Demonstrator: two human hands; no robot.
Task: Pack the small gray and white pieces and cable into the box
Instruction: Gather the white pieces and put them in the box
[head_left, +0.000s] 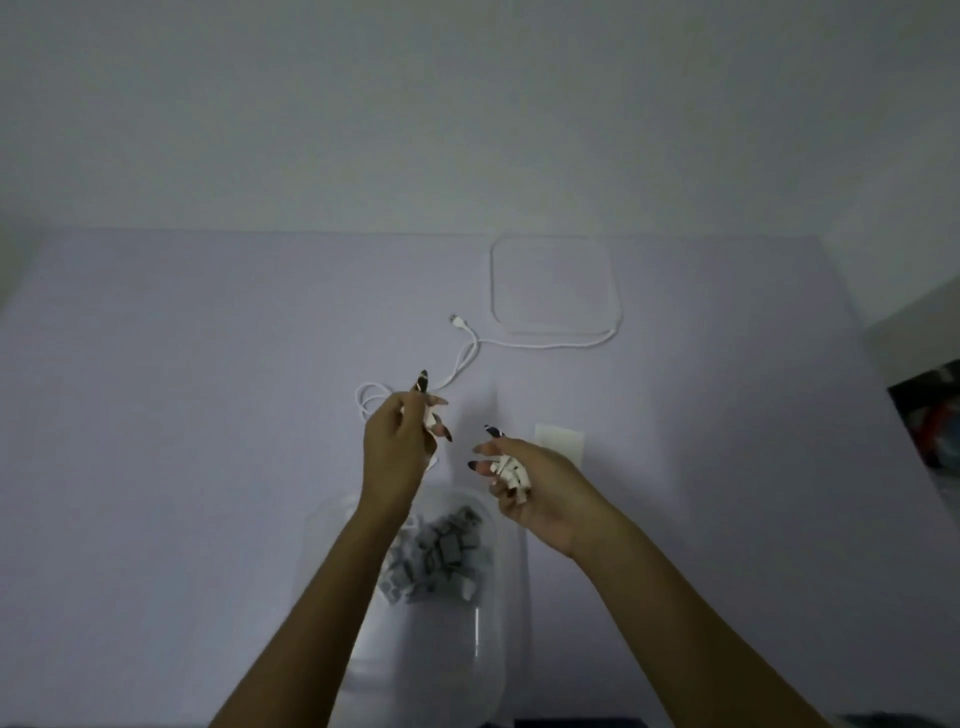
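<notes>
**A:** Dim room, pale lilac desk. Left hand and right hand each clutch small white plastic pieces above the clear plastic box at the near edge.

**B:** Loose handfuls could spill outside it. The white USB cable lies mid-desk, likely to snag.

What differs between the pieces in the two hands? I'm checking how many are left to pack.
The right hand cups a cluster of several white pieces, palm up. The left hand pinches just one or two white pieces in its fingertips. Both hands are raised above the clear box, which holds gray pieces.
</notes>
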